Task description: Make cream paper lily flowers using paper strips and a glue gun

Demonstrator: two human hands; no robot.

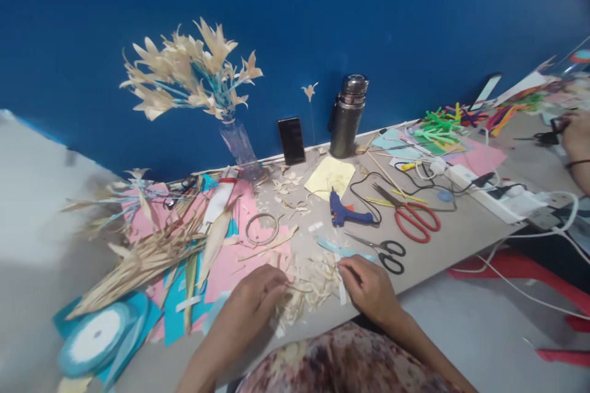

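Inspector: Husk scraps (pixel 318 279) are lying in a loose heap on the grey tabletop (pixel 465 221), between your hands and near the front edge.

Assessor: How are your hands standing?

Inspector: Your left hand (pixel 253 296) is curling inward, thumb meeting fingers, and appears to be pinching one thin husk strip (pixel 300 288) by its end. Your right hand (pixel 371 288) is resting at the heap's right side, fingers folded and thumb close to the forefinger; I am finding no proof of a hold there, so I cannot tell.

Assessor: Which step are you carrying out?

Inspector: By my judgement, you are picking through loose strips. Any next move is likely calling for a light fingertip grip, since pieces this thin are probably bending easily.

Assessor: And which way is your strip pointing?

Inspector: Its free end is pointing rightward, toward your other hand; its long axis is running roughly along the table's front edge. Strips in the heap are pointing every way, sharing no axis. Beyond them, your black-handled scissors (pixel 375 246) are lying with tips facing left, and your blue glue gun (pixel 346 215) is aiming its nozzle toward the wall (pixel 405 18).
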